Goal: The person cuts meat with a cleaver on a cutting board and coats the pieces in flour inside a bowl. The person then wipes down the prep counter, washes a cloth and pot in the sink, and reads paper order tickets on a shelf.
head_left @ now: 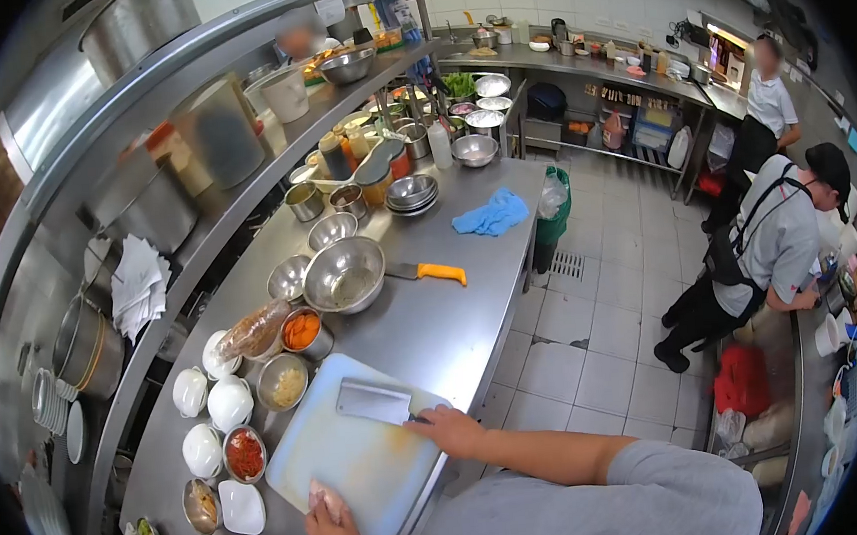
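My right hand (450, 431) is closed on the dark handle of a cleaver (374, 401), whose wide blade lies over the upper part of a white cutting board (364, 481). At the board's lower left edge, my left hand (334, 533) holds a small pale piece of raw meat (327, 499). Left of the board stand metal bowls of chopped red food (245, 453) and pale minced food (283, 382), with a container of orange slices (302, 329) above them. A square white dish (242, 507) sits beside the board.
An orange-handled knife (429, 270), a large metal bowl (345, 275) and a blue cloth (491, 212) lie farther up the steel table. A shelf (235, 197) overhangs its left side. Two people stand at the right, one nearer (769, 234); another is partly visible behind the shelf.
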Demonstrator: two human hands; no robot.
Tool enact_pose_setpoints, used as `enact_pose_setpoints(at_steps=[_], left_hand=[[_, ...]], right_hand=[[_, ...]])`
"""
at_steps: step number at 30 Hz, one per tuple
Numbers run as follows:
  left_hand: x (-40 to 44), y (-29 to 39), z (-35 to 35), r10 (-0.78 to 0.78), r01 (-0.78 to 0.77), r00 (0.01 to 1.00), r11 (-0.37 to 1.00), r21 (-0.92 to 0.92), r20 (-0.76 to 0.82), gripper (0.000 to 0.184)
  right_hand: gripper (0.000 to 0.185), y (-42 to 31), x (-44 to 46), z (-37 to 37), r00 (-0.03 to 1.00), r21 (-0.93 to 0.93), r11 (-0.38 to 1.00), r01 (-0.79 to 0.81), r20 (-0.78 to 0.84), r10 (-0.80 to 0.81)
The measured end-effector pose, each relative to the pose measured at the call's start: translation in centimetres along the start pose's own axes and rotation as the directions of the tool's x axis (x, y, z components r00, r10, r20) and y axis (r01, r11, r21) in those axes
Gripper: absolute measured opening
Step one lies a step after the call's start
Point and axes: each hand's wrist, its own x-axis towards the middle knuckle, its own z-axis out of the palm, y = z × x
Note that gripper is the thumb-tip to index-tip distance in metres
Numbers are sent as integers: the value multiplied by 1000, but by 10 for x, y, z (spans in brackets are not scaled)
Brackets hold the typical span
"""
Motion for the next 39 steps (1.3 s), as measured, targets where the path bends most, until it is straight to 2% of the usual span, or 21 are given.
enact_pose_setpoints(at_steps=[2, 3, 5, 6, 8, 10, 12, 14, 17, 21, 23, 24, 25, 26, 27, 29, 33, 34, 35, 38, 39], left_hand=[[-5, -3, 4, -229, 241, 959, 969, -54, 164, 49], [-8, 11, 2, -237, 249, 957, 967, -53, 168, 49], [-7, 40, -6, -137, 145, 979, 989, 41, -150, 34], [-9, 34, -2, -129, 137, 980, 990, 42, -152, 34], [-22, 8, 9, -297, 283, 952, 946, 160, 73, 26], [-13, 9, 14, -160, 154, 987, 973, 171, 21, 19], [-3, 6, 15, -23, 29, 999, 982, 185, -35, 13], [13, -1, 16, -153, 139, 985, 977, 160, 79, 14], [37, -13, 18, -158, 99, 968, 954, 283, 196, 20], [92, 17, -1, 10, -91, 930, 975, 205, 366, 26], [120, 63, -10, 21, -28, 822, 1000, 3, 569, 21], [129, 77, 2, 81, 16, 848, 984, -178, 523, 14], [137, 90, 22, 128, 51, 875, 934, -353, 466, 13], [145, 107, 41, 75, 287, 826, 798, -530, 559, 15], [152, 127, 58, 62, 507, 751, 585, -633, 658, 18], [166, 177, 82, 123, 735, 654, 131, -666, 746, 21], [172, 194, 179, 98, 753, 648, 63, -655, 755, 20], [167, 183, 193, 157, 328, 852, 584, -743, 500, 18], [161, 170, 207, 371, -223, 893, 857, -465, 254, 16], [141, 149, 197, 431, -352, 895, 841, -411, 115, 17], [145, 141, 207, 443, -344, 874, 854, -390, 200, 17]], right_hand=[[67, 10, -3, -11, 996, 43, 997, 65, 59, -67], [73, 14, -3, -12, 996, 55, 996, 72, 57, -75], [74, 18, -3, -30, 989, 103, 992, 65, 129, -79], [75, 20, 0, -38, 979, 152, 987, 52, 186, -80], [73, 24, 5, -31, 980, 119, 993, 10, 196, -33], [70, 30, 3, -21, 977, 86, 996, -29, 214, 10], [59, 40, -6, -15, 943, 113, 954, -278, 219, 249], [60, 46, -25, -34, 893, 138, 904, -405, 274, 358], [58, 62, -73, -66, 816, 214, 793, -570, 258, 517], [45, 83, -135, -58, 732, 397, 643, -655, 122, 671], [41, 70, -152, -62, 643, 449, 539, -712, 109, 758], [38, 65, -157, -68, 550, 503, 437, -746, 96, 830], [38, 63, -159, -72, 551, 498, 440, -747, 94, 829], [37, 61, -161, -74, 523, 509, 422, -750, 68, 849], [36, 55, -166, -74, 485, 522, 394, -756, 43, 874], [34, 47, -174, -72, 493, 519, 430, -738, -19, 870], [34, 24, -186, -77, 565, 500, 534, -682, -104, 818], [34, 16, -185, -80, 564, 494, 534, -686, -102, 819], [35, 7, -184, -85, 565, 491, 518, -701, -62, 823], [36, 2, -192, -74, 567, 441, 526, -727, -47, 823], [35, 1, -192, -66, 591, 399, 567, -721, -73, 803]])
